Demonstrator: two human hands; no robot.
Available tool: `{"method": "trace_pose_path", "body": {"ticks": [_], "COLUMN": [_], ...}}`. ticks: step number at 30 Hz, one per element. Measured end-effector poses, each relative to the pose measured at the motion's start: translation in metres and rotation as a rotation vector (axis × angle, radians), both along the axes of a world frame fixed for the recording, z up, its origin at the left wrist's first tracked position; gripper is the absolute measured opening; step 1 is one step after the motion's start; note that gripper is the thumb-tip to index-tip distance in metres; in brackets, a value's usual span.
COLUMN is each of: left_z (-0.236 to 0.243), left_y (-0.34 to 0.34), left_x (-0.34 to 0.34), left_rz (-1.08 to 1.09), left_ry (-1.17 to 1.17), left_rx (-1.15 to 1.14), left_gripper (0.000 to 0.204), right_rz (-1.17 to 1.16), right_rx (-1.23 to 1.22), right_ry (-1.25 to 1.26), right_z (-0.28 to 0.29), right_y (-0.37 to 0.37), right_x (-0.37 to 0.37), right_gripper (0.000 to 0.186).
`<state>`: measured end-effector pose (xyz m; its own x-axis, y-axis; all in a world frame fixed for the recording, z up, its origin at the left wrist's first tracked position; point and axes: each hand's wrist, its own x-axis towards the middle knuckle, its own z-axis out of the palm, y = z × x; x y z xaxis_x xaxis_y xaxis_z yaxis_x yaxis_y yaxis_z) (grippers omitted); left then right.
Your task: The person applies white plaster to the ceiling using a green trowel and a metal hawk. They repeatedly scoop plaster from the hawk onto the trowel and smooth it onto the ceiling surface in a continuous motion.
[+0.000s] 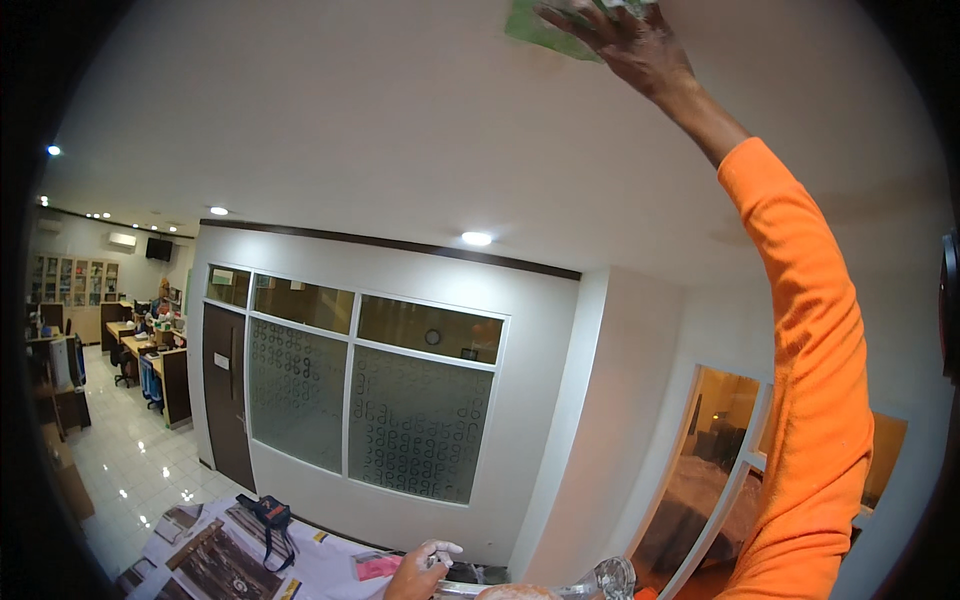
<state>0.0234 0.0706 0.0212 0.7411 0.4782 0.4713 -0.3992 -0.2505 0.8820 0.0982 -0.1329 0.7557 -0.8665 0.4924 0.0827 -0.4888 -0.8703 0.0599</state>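
Note:
High at the top, my right hand (640, 50) is pressed to the white ceiling (400, 110), its fingers over a thin green sheet (545, 32) that looks like sandpaper. White dust or paste shows on the sheet and on the fingers, and the picture's upper edge cuts off part of both. My right arm, in an orange sleeve (815, 340), is stretched up along the right side. Low in the middle is my left hand (425, 572), its fingers curled and whitened. Whatever lies inside them is hidden. Beside it runs a shiny, clear-looking wrapped piece (612, 578).
Below on the left, a printed sheet (215, 550) carries a black strapped bag or case (272, 525). Ahead stands a wall with frosted windows (420, 420) and a dark door (225, 390). Ceiling lamps (477, 238) shine; office desks (140, 345) stand far left. Glass panels (710, 440) are at right.

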Motion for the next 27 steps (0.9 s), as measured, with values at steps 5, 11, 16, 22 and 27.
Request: {"method": "trace_pose_path", "body": {"ticks": [5,11,16,22,27], "left_z": [0.018,0.033,0.037,0.019,0.027], "left_y": [-0.006,-0.008,-0.006,-0.001,-0.007], "left_x": [-0.018,-0.022,-0.028,-0.021,-0.019], "left_rz": [-0.001,0.07,0.091,0.041,0.042], "left_ry": [0.089,0.109,0.085,0.05,0.035], "left_rx": [-0.051,0.149,0.101,-0.055,0.022], "left_gripper": [0.024,0.027,0.025,0.026,0.023], "right_rz": [-0.027,0.192,0.406,0.567,0.598], "right_rx": [-0.028,0.003,-0.244,-0.112,-0.15], "right_ry": [0.157,0.446,0.289,0.17,0.636], "right_z": [-0.005,-0.094,-0.101,-0.08,-0.061], "right_y": [-0.022,-0.031,-0.033,0.007,0.063], "right_x": [0.044,0.003,-0.08,-0.122,-0.072], "right_gripper": [0.086,0.082,0.023,0.044,0.053]}}
